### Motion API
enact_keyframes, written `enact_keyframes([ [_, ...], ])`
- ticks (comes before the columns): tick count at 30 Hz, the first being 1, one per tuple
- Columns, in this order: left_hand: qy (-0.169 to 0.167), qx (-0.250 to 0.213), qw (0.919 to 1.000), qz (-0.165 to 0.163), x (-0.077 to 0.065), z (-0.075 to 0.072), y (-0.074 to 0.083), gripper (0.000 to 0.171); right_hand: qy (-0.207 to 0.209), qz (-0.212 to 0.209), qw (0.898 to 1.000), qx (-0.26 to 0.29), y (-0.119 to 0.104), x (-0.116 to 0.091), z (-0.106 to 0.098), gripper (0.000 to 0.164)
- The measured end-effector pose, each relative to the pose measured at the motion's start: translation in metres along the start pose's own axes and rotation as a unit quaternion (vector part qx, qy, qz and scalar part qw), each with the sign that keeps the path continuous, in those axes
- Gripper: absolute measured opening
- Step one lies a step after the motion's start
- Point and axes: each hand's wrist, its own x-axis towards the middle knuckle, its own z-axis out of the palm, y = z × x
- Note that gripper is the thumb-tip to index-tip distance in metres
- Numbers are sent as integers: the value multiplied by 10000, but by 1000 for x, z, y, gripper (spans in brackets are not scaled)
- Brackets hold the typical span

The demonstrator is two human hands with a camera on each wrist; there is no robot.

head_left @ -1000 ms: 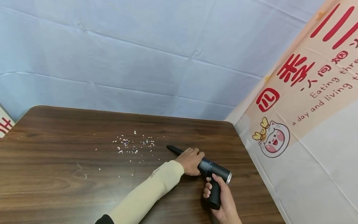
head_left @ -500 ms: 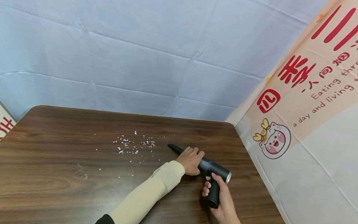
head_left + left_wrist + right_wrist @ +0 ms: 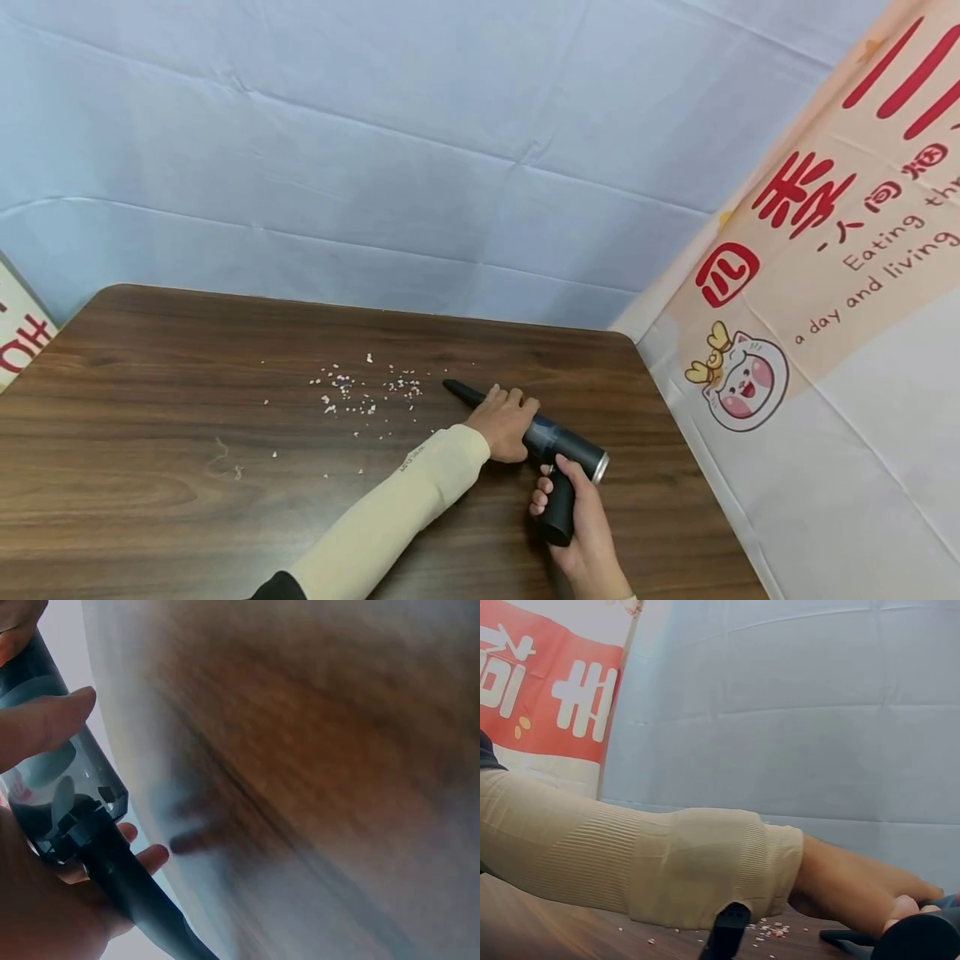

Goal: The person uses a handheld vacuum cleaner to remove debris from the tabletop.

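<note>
A black handheld vacuum cleaner [image 3: 555, 439] with a slim nozzle lies low over the wooden table, its tip pointing left at scattered white scraps [image 3: 348, 387]. My left hand [image 3: 504, 422] holds the front of its barrel from above. In the left wrist view, the thumb and fingers wrap round the clear dust cup [image 3: 97, 769], and the dark nozzle [image 3: 142, 892] extends past them. With its fingers round the handle, my right hand [image 3: 577, 517] grips the vacuum from behind, thumb near the top. The nozzle tip is just right of the scraps.
The brown wooden table [image 3: 187, 525] reaches back to a pale blue cloth wall [image 3: 337, 167]. On the right hangs a printed banner [image 3: 847, 250]. A thin pale thread [image 3: 225, 458] and a few stray scraps lie toward the left of the table.
Both hands have shifted the vacuum slightly left, so its nozzle tip is closer to the scraps. The grips are the same, and the head view has turned a little left.
</note>
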Motion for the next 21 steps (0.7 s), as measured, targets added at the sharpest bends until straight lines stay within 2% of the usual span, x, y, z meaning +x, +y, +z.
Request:
enact_keyframes([
  [12,98,55,9997,-207,3,-2,-11,65,198,-335,9992,97,11,10,19,41],
  [21,-8,-118,9999,29,6,-3,-2,66,530,-402,9978,-1,6,2,18,41],
])
